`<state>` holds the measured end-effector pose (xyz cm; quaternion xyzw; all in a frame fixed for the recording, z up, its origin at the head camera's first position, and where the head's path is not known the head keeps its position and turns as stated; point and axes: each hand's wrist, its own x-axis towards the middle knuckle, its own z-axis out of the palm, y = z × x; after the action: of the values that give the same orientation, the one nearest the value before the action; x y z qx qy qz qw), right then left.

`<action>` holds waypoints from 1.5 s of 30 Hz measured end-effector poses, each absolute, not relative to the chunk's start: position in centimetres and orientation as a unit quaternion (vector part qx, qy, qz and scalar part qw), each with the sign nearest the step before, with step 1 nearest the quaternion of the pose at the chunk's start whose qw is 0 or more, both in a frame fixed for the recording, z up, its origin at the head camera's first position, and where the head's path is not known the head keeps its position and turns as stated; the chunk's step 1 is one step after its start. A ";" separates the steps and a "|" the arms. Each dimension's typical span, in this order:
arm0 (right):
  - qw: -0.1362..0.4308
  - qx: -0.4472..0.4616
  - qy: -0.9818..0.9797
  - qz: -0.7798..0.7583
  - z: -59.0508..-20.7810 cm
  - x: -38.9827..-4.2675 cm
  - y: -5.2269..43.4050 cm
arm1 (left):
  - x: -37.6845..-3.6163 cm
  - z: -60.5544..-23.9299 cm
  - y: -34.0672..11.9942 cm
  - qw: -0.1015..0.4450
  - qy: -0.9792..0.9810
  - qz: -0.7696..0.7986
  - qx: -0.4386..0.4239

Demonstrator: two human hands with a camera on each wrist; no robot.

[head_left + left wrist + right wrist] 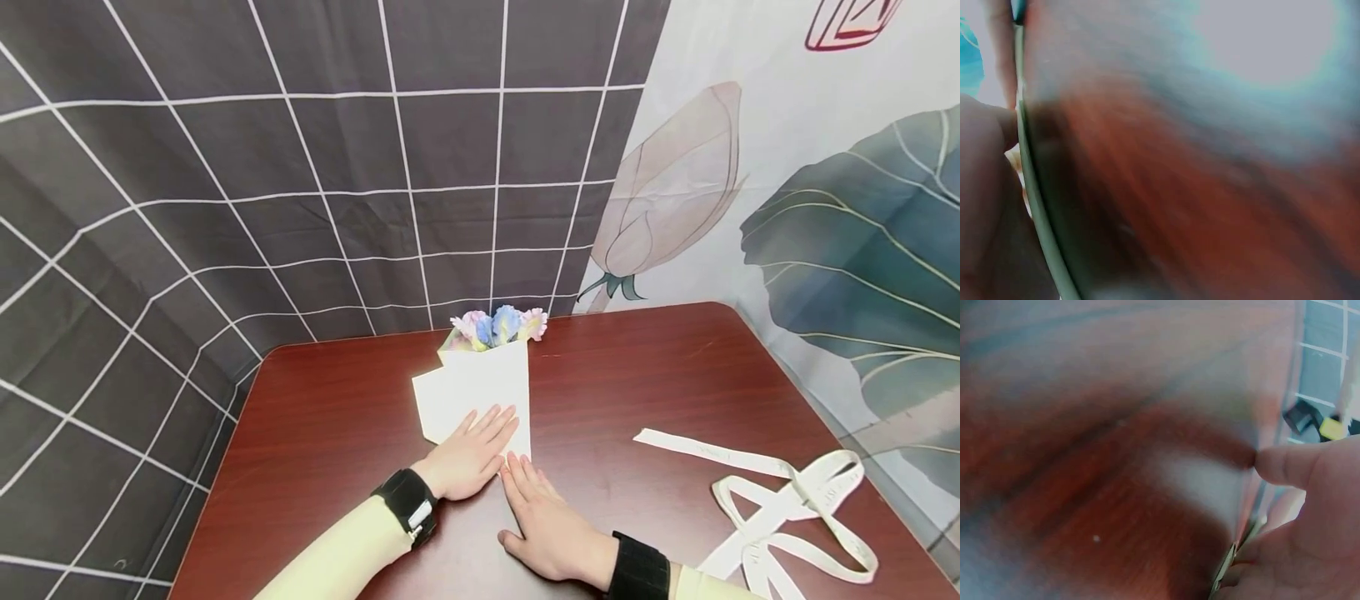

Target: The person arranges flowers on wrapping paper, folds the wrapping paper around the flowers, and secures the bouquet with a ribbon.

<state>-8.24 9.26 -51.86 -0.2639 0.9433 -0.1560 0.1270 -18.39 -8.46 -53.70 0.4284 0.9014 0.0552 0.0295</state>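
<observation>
Here I see, from the head view, my left hand (467, 457) lying flat with straight fingers on the lower part of a white paper wrap (480, 396), pressing it onto the dark red table (637, 383). My right hand (546, 521) lies palm down on the table just beside it, fingers straight and together, their tips touching the wrap's lower corner right next to the left fingers. Neither hand curls around anything; both are relaxed and flat.

The wrap lies near the middle of the table, toward the far edge, folded into a cone shape that widens away from me. A small bunch of flowers (498, 326), pink and blue, sticks out of its far end, close to the dark grid-patterned backdrop (300, 167).

To my right, well apart from the wrap, a pale ribbon (787, 500) lies loose on the table in loops, with one straight tail pointing left.

Both wrist views are heavily blurred. The left wrist view shows only reddish table surface and part of the hand at the frame's left edge; the right wrist view shows the table and the thumb (1291, 465) at the right.
</observation>
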 end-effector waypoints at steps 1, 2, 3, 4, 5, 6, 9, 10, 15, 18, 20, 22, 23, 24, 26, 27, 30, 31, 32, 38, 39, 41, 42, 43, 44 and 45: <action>0.129 -0.261 0.943 -0.161 -51.9 -8.2 9.3 | -18.0 -53.6 -8.5 0.030 0.900 0.051 0.433; 0.132 -0.259 0.942 -0.166 -51.8 -8.2 9.4 | -17.6 -53.6 -8.6 0.034 0.897 0.049 0.437; 0.135 -0.257 0.941 -0.172 -51.9 -8.2 9.4 | -17.2 -53.5 -8.6 0.041 0.895 0.048 0.442; 0.139 -0.255 0.940 -0.178 -51.8 -8.2 9.4 | -16.8 -53.5 -8.7 0.047 0.892 0.050 0.447; 0.144 -0.251 0.939 -0.185 -51.8 -8.2 9.4 | -16.5 -53.5 -8.7 0.054 0.889 0.054 0.451; 0.150 -0.247 0.938 -0.193 -51.8 -8.2 9.5 | -16.2 -53.5 -8.8 0.060 0.887 0.055 0.455; 0.166 -0.235 0.934 -0.213 -51.5 -8.4 9.5 | -15.7 -53.6 -8.9 0.064 0.883 0.065 0.461; 0.170 -0.231 0.933 -0.218 -51.4 -8.5 9.5 | -15.7 -53.7 -8.9 0.064 0.883 0.066 0.461; 0.175 -0.220 0.933 -0.225 -51.1 -8.9 9.5 | -15.9 -54.2 -8.9 0.066 0.885 0.061 0.456; 0.169 -0.218 0.935 -0.225 -51.0 -9.1 9.5 | -15.9 -54.2 -8.9 0.064 0.884 0.056 0.459; 0.167 -0.215 0.935 -0.228 -50.9 -9.1 9.4 | -15.8 -54.0 -8.9 0.059 0.883 0.054 0.463; 0.163 -0.214 0.936 -0.228 -50.8 -9.3 9.4 | -15.8 -53.8 -8.9 0.054 0.882 0.049 0.465; 0.161 -0.215 0.935 -0.231 -50.8 -9.3 9.4 | -15.8 -53.7 -8.9 0.052 0.882 0.047 0.465; 0.160 -0.215 0.935 -0.231 -50.8 -9.4 9.4 | -15.8 -53.7 -8.9 0.051 0.882 0.046 0.466; 0.157 -0.216 0.936 -0.230 -50.6 -9.4 9.3 | -15.8 -53.6 -8.9 0.051 0.882 0.044 0.466; 0.155 -0.216 0.936 -0.232 -50.6 -9.4 9.3 | -15.8 -53.6 -8.9 0.053 0.883 0.044 0.465; 0.154 -0.214 0.936 -0.234 -50.5 -9.5 9.3 | -15.8 -53.6 -8.9 0.059 0.883 0.043 0.463; 0.153 -0.212 0.936 -0.234 -50.5 -9.4 9.2 | -15.8 -53.5 -8.9 0.060 0.883 0.042 0.463; 0.152 -0.211 0.937 -0.234 -50.6 -9.4 9.2 | -15.8 -53.5 -8.9 0.059 0.883 0.042 0.464; 0.144 -0.201 0.942 -0.227 -51.3 -9.5 9.0 | -15.6 -53.2 -8.9 0.049 0.882 0.045 0.466; 0.143 -0.199 0.942 -0.228 -51.5 -9.6 9.0 | -15.6 -53.3 -8.9 0.049 0.883 0.045 0.465; 0.140 -0.193 0.943 -0.231 -51.6 -9.9 9.1 | -15.6 -53.4 -8.9 0.053 0.884 0.046 0.462; 0.137 -0.191 0.944 -0.231 -51.7 -10.1 9.1 | -15.6 -53.4 -8.9 0.053 0.885 0.046 0.461; 0.132 -0.189 0.946 -0.228 -51.8 -10.3 9.2 | -15.6 -53.5 -9.0 0.055 0.885 0.048 0.460; 0.128 -0.186 0.947 -0.227 -51.8 -10.6 9.3 | -15.6 -53.5 -9.0 0.058 0.885 0.051 0.458; 0.124 -0.185 0.949 -0.225 -51.8 -10.8 9.3 | -15.7 -53.5 -9.0 0.060 0.885 0.054 0.458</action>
<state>-10.85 9.34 -51.82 -0.1853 0.9485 -0.2250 0.1237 -15.68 -8.95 -53.54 0.4580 0.8853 0.0543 0.0602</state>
